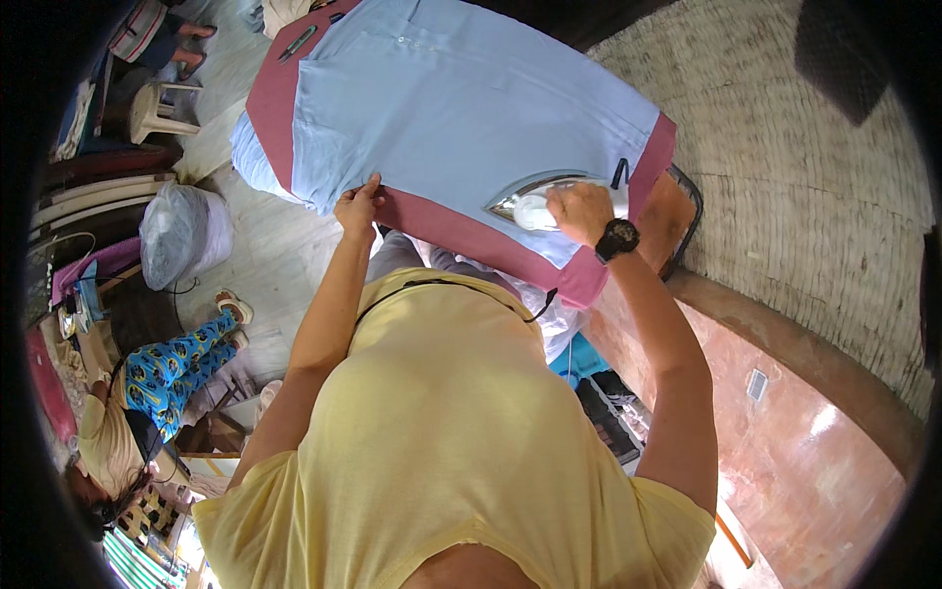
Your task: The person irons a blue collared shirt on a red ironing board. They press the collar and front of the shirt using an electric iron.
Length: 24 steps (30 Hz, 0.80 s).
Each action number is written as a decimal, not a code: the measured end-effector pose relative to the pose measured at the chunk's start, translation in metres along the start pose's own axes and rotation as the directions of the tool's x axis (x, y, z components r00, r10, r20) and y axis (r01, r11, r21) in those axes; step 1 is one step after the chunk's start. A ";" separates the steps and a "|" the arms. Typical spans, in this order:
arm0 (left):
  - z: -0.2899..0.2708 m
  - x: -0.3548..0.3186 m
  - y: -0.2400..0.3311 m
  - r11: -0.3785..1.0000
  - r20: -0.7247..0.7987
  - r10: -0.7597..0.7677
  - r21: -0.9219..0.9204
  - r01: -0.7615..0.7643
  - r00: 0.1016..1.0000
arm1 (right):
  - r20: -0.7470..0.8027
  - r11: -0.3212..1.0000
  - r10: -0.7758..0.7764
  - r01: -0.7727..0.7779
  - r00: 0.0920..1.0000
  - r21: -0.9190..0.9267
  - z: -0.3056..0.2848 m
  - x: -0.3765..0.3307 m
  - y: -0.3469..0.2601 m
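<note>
A light blue garment lies spread over an ironing board with a maroon cover, and its bunched part hangs over the board's left side. My right hand is closed around the handle of an iron, which rests on the cloth near the board's right end. Much of the iron's handle is hidden under my fingers. At the board's near left edge, my left hand pinches the border of the blue garment between thumb and fingers.
Small thread snips lie at the board's far left corner. On the floor to the left stand a stuffed plastic bag and a plastic stool. Another person is at the lower left. A pinkish wall borders the right side.
</note>
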State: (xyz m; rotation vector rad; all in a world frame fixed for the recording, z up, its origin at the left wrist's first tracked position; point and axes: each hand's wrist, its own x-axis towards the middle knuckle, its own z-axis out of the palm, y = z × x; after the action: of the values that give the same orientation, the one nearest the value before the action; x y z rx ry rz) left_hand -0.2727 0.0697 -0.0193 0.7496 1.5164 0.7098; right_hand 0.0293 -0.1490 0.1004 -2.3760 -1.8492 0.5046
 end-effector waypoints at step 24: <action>0.001 -0.002 0.000 1.000 0.029 0.000 -0.025 0.000 1.000 | -0.066 0.965 -0.194 0.179 0.979 -0.192 -0.023 -0.059 0.053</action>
State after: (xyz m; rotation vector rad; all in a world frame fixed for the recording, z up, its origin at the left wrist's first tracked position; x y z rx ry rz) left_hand -0.2720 0.0684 -0.0183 0.7380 1.4788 0.7138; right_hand 0.0733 -0.2163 0.1192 -2.2569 -2.1380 0.2191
